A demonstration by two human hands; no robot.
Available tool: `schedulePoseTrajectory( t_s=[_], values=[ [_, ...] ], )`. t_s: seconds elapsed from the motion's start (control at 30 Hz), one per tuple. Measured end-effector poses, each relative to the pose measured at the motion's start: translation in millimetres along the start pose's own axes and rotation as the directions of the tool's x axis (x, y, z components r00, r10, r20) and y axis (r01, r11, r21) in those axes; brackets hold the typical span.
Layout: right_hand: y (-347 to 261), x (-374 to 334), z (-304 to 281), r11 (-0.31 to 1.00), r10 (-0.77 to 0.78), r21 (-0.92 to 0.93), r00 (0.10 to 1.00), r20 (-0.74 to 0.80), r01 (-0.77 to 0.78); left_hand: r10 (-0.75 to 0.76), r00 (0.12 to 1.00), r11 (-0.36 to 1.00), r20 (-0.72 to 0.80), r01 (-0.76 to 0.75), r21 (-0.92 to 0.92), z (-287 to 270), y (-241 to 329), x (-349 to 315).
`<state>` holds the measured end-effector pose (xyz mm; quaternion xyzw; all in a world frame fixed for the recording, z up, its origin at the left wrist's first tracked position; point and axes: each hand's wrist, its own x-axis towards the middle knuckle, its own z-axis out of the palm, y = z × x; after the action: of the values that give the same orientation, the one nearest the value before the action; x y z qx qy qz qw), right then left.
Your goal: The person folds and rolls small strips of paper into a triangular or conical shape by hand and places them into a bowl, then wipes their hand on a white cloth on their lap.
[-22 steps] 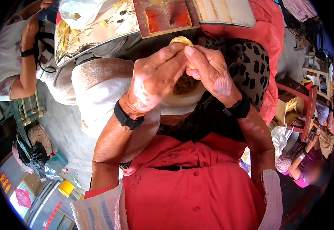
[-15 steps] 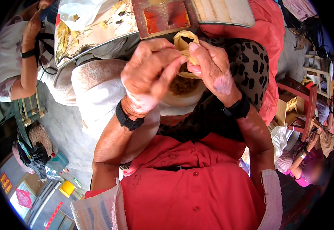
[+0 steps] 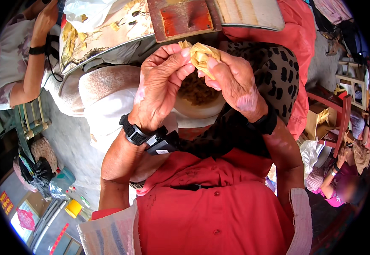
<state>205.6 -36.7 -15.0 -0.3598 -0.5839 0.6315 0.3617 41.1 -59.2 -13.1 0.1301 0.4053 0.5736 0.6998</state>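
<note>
A pale yellow strip of dried leaf or fibre, folded into a small loose knot, is held up between my two hands. My left hand pinches the strip's short end between thumb and fingers. Its palm side is partly turned toward me. My right hand grips the folded part, thumb pressed on top. Just beneath them sits a white bowl with brownish shredded bits inside, partly covered by my hands.
Ahead stands a table bearing a red-brown wooden block, a clear plastic bag and yellow scraps. A white cloth lies left of the bowl. Other people sit at far left and far right.
The open loop in the strip has become a compact folded knot. My left hand has rotated at the wrist, from its back showing to its palm side; my right hand stays nearly in place.
</note>
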Motion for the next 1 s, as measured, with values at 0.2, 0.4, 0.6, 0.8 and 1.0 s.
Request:
schedulePoseTrajectory(
  t_s=[0.2, 0.4, 0.6, 0.8, 1.0],
  values=[
    [4, 0, 3, 0.999, -0.045, -0.018, 0.996, 0.076, 0.047, 0.040, 0.999, 0.992, -0.010, -0.038, 0.118, -5, -1, -3],
    [14, 1, 3, 0.998, -0.064, -0.003, 0.997, 0.045, 0.064, 0.204, 0.979, 0.883, -0.023, -0.174, 0.436, 12, 6, -14],
    [4, -1, -3, 0.995, -0.062, -0.071, 0.994, 0.088, 0.069, 0.478, 0.794, 0.523, 0.377, -0.602, 0.603, 10, -1, -12],
    [12, -1, 4, 0.994, -0.098, -0.038, 0.993, 0.068, 0.101, 0.411, 0.857, 0.691, 0.312, -0.516, 0.506, 7, 0, -11],
    [3, -2, 8, 0.996, -0.079, -0.029, 0.994, 0.072, 0.081, 0.266, 0.929, 0.907, 0.258, -0.332, 0.259, 5, 8, -11]
  ],
)
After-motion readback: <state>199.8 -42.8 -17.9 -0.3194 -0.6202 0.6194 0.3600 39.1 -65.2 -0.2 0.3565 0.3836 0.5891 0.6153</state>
